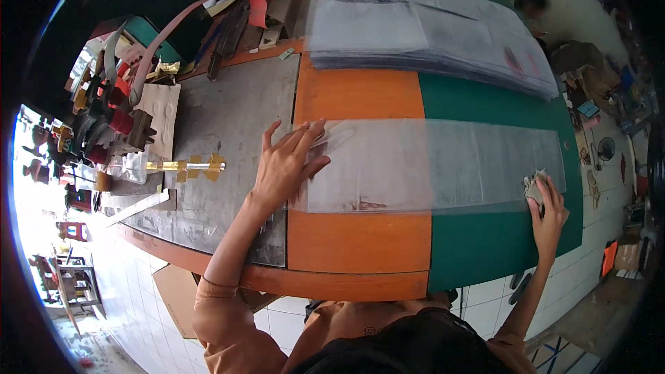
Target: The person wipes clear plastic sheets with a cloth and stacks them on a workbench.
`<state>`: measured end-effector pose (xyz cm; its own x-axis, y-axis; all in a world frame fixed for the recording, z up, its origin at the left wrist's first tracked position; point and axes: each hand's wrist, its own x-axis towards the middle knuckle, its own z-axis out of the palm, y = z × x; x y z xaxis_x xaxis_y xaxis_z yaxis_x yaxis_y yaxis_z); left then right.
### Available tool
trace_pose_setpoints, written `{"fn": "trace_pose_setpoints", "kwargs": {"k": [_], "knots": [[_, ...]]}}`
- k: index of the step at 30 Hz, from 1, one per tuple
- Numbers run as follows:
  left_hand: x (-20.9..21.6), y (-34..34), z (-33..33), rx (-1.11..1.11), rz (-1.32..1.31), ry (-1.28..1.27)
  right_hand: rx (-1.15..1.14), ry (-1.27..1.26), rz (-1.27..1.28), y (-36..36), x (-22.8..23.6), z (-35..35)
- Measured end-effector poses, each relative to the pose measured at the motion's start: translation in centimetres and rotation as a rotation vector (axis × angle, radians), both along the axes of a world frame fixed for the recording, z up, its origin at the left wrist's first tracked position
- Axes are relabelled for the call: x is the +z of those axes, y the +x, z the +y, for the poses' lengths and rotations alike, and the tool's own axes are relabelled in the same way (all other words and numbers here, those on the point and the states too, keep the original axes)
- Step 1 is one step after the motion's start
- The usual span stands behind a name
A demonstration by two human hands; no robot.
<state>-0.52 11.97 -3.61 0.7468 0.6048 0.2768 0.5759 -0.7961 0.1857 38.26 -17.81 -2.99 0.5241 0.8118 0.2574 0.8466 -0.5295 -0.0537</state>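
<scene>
A long clear plastic sheet (395, 163) lies flat across the orange and green parts of the table. At its left end my left hand (287, 159) rests with fingers spread, the fingertips at the sheet's edge, where the plastic is slightly rumpled. Over the sheet's right end, my right hand (548, 211) is closed on a crumpled greyish cloth (533, 183) that touches the plastic. Reddish-brown smudges show near the sheet's lower left part. Beyond it sits a thick stack of similar clear plastic sheets (429, 34).
A grey metal plate (235, 118) covers the table's left part, with yellow tape (201, 166) stuck on it. Machinery with red and black parts (114, 121) stands at the far left. Another person (532, 3) is at the back right. A cardboard box (173, 298) lies below the table.
</scene>
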Motion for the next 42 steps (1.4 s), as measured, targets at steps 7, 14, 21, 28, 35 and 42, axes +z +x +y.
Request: {"fn": "trace_pose_setpoints", "kwargs": {"k": [7, 14, 21, 28, 35, 42], "knots": [[-0.1, 0.9, -1.0, -0.036, -0.098, 0.193, 0.025, 0.070, -0.026, 0.0, -0.7, 0.0], [-0.4, 0.5, -1.1, -0.056, -0.243, -0.067, 0.072, 0.119, -0.171, -0.4, -0.1, 0.3], [-1.0, 0.4, -0.2, -0.031, -0.339, -0.254, 0.426, 0.393, 0.352, -4.4, 4.6, 5.4], [-0.3, 0.8, 0.1, 0.120, -0.538, -0.601, 1.291, 0.313, 0.183, -14.4, 5.7, 18.8], [-1.2, 1.5, -0.6, 0.206, -0.238, -0.105, 1.234, 0.238, 0.053, -19.7, -0.8, 22.0], [-0.9, 1.3, -1.1, 0.218, -0.144, 0.014, 0.962, 0.162, -0.013, -12.4, 0.2, 18.2]]}}
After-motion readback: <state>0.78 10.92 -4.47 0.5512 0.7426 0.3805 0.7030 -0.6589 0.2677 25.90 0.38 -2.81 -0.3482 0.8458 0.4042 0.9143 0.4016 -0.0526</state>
